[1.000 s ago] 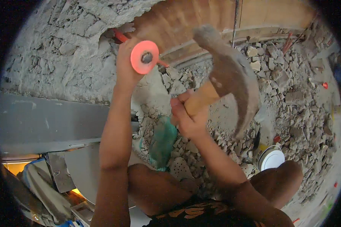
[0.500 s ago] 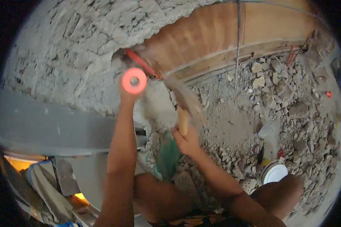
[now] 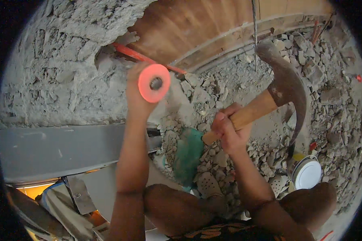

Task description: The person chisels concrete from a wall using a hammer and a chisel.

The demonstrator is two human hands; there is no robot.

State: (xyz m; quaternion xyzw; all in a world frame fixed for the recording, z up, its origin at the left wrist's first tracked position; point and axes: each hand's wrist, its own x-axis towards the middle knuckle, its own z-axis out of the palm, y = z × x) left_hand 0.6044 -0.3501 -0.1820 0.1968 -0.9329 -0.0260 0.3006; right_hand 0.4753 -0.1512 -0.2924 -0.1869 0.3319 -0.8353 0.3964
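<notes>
My left hand (image 3: pixel 133 90) is closed around a chisel with a round pink-red guard (image 3: pixel 145 82). Its metal striking end faces up through the guard, and the blade is hidden behind. A red tube (image 3: pixel 130 52) runs behind this hand, beside the broken edge of a rough concrete wall (image 3: pixel 68 72). My right hand (image 3: pixel 234 134) grips the wooden handle of a claw hammer (image 3: pixel 255 108). The hammer's dark, dusty metal head is raised to the right, well apart from the chisel.
Broken rubble (image 3: pixel 330 116) covers the ground at the right. A brown wooden panel (image 3: pixel 205 28) stands at the back, with a thin upright rod (image 3: pixel 255 36) before it. A grey beam (image 3: pixel 64 148) lies left. Near my feet are a green sack (image 3: pixel 188 156) and a white-lidded bucket (image 3: pixel 308 174).
The hammer has swung away from the chisel, up and to the right, with my right hand. My left hand still holds the chisel, and the view has shifted slightly.
</notes>
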